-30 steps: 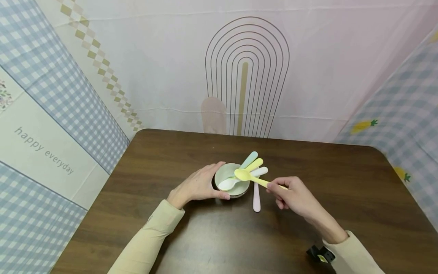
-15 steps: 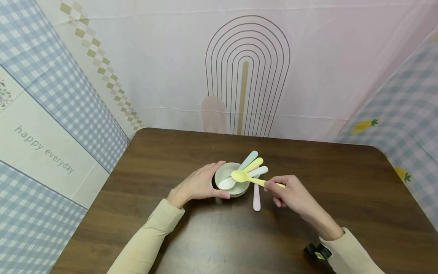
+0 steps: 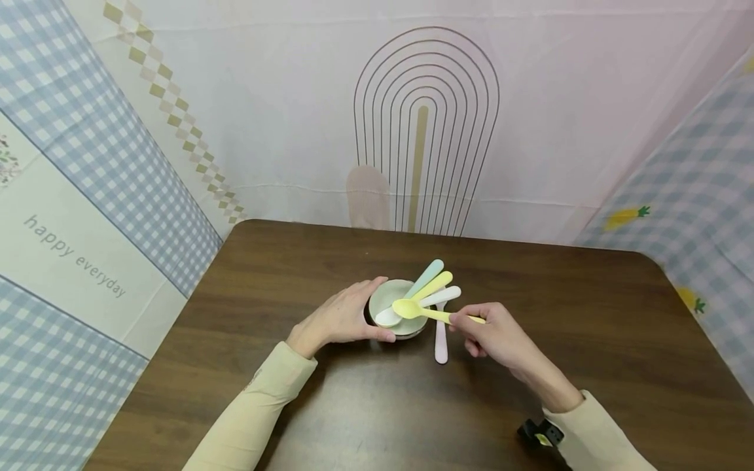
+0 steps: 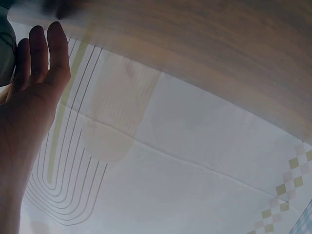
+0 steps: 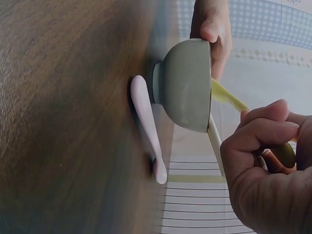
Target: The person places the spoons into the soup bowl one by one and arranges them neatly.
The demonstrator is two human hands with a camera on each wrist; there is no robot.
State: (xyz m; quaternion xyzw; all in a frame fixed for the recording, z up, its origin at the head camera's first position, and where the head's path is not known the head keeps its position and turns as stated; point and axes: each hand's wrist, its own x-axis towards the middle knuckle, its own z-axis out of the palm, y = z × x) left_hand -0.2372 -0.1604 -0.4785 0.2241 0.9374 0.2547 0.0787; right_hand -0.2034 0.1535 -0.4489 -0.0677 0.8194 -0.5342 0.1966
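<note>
My left hand (image 3: 344, 317) holds a small pale-green bowl (image 5: 187, 85) from its left side, thumb and fingers curved round the rim. In the head view several spoons lean in the bowl, among them a mint-green spoon (image 3: 425, 278), a second yellow spoon (image 3: 438, 282) and a white spoon (image 3: 444, 296), their handles sticking out toward the back right. My right hand (image 3: 489, 329) pinches a yellow spoon (image 3: 409, 309) by its handle, its scoop over the bowl's opening. In the right wrist view a pink spoon (image 5: 146, 112) lies on the table beside the bowl's foot.
The dark wooden table (image 3: 365, 412) carries the bowl near its middle. Behind it hangs a pale cloth (image 3: 283, 131) with a line-arch print, and checked blue cloths hang at both sides. A small black device (image 3: 540, 432) sits at the right wrist.
The right hand has moved a little left with its yellow spoon, bringing the scoop farther over the bowl. The left hand and bowl have stayed in place.
</note>
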